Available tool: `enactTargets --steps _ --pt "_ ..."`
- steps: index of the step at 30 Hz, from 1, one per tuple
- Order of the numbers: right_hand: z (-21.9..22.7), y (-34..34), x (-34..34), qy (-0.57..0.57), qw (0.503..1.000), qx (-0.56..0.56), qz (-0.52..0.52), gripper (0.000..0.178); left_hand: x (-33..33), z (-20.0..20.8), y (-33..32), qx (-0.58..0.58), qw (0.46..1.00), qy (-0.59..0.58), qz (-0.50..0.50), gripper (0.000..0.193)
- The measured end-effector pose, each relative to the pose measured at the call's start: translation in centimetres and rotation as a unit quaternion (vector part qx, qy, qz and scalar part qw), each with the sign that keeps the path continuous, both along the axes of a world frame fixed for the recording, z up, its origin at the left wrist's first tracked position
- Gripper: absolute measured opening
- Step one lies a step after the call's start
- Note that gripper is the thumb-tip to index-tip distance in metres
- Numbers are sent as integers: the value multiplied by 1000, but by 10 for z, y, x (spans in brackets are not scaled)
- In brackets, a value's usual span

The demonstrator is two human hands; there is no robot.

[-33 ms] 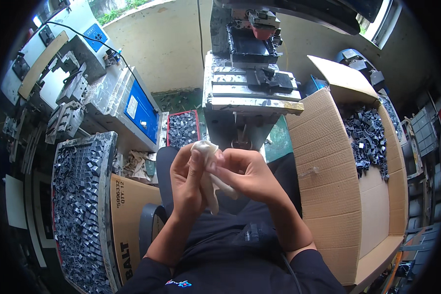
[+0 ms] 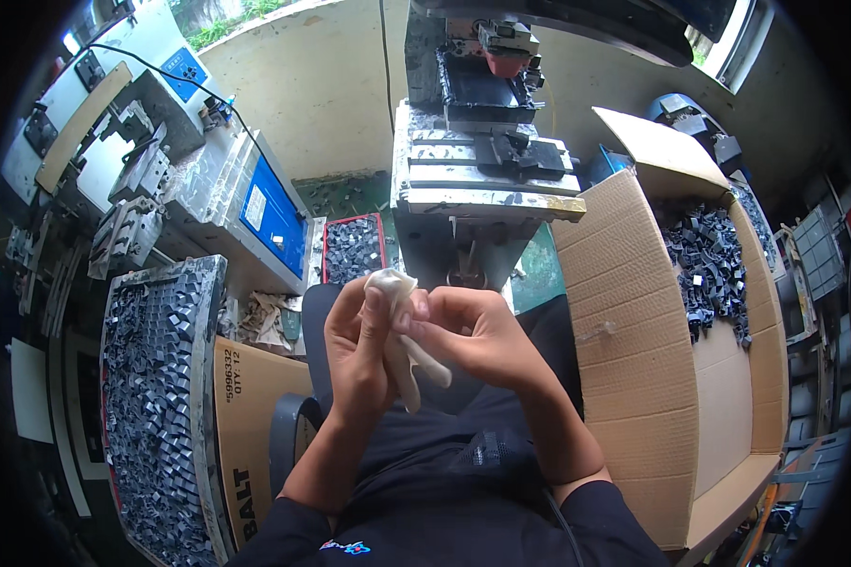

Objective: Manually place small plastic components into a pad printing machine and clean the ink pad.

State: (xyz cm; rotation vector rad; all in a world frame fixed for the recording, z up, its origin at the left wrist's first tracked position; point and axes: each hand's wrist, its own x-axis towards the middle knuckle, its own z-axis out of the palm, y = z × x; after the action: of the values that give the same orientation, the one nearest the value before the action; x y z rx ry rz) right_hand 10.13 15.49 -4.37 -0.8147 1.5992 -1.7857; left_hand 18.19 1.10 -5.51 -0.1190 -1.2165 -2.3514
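Observation:
A limp white glove [image 2: 406, 373] is held up in front of my lap, its narrow finger-like ends dangling. My left hand [image 2: 357, 352] is closed around its upper part, thumb pressed against the cloth. From the other side my right hand [image 2: 468, 333] pinches the middle of the glove between thumb and fingertips. The two hands almost meet there, and part of the cloth is hidden behind the fingers.
Ahead stands a machine with a slotted metal table [image 2: 487, 200]. An open cardboard box [image 2: 633, 369] at right holds dark plastic parts [image 2: 704, 269]. To the left are a large tray [image 2: 208, 312] heaped with small grey parts, a red-rimmed bin [image 2: 382, 225] and a blue-panelled machine [image 2: 272, 213].
Both hands stay nearly in place, with a slight shift of the left hand to the left. The dangling ends of the glove have swung a little to the left.

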Motion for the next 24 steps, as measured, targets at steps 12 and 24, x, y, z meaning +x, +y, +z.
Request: enactTargets --steps 12,24 --pt "16 10 -5 52 993 -89 -62 23 10 8 -18 -157 980 -112 -46 28" --pt "22 19 -6 41 985 -126 -110 17 2 4 -5 -150 974 -144 -89 30"
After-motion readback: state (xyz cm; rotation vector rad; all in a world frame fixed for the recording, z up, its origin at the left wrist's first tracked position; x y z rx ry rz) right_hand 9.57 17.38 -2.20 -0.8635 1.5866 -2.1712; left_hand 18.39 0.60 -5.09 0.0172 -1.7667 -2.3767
